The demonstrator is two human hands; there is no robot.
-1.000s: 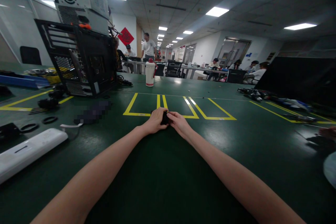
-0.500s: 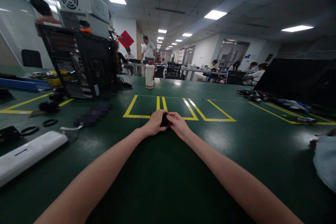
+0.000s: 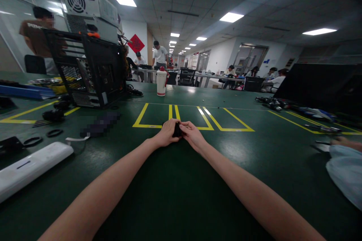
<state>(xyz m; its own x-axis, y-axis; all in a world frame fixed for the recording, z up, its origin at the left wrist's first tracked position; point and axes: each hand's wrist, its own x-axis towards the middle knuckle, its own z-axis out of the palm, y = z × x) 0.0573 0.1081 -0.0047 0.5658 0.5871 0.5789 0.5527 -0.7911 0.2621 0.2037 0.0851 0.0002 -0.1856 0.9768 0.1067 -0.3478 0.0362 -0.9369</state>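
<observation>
My left hand (image 3: pixel 166 133) wraps round a small black object (image 3: pixel 177 130) on the green tabletop (image 3: pixel 181 188), in front of the yellow tape lines. Its kind cannot be made out, since fingers cover most of it. From the other side, my right hand (image 3: pixel 191 132) pinches the same object with thumb and fingertips. The two hands nearly meet, with the dark piece between them. Just beyond lie boxes of yellow tape (image 3: pixel 149 125) stuck to the table.
A cream bottle with a red lid (image 3: pixel 161 83) stands beyond the tape. At left are an open black computer case (image 3: pixel 93 67), a white long device (image 3: pixel 34 169) and black rings (image 3: pixel 54 133). A co-worker's pale blue sleeve (image 3: pixel 346 169) rests at the right edge.
My hands stay almost still on the black object. The co-worker's sleeve at right has moved further in, and a hand with a dark thin item now shows. A person behind the computer case has shifted left.
</observation>
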